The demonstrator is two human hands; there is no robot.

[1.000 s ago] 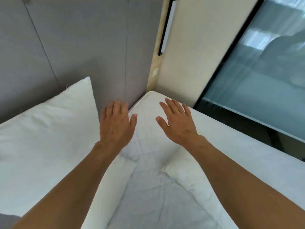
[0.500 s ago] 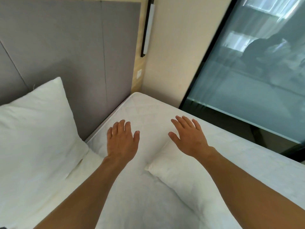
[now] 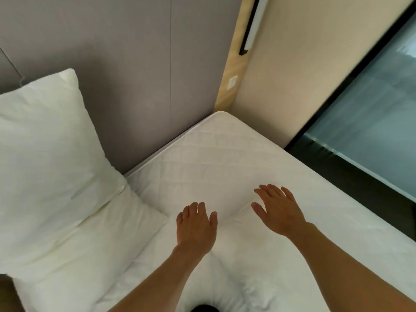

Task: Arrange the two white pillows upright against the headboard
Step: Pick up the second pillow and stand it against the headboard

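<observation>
One white pillow stands upright against the grey headboard at the left. In front of it lies a second white padded bulk, flat on the bed. Another white pillow lies flat on the mattress beneath my forearms, its corner pointing toward the headboard. My left hand hovers palm down beside that corner, fingers apart, holding nothing. My right hand is spread over the corner itself, also holding nothing. I cannot tell if either hand touches the pillow.
The mattress corner meets a beige wall at the right of the headboard. A wall lamp and a socket sit on the wooden strip there. A dark-framed glass partition runs along the bed's right side.
Both hands have drawn back from the headboard and come down over the flat pillow's corner. They stay open. The view has swung left, showing more of the upright pillow.
</observation>
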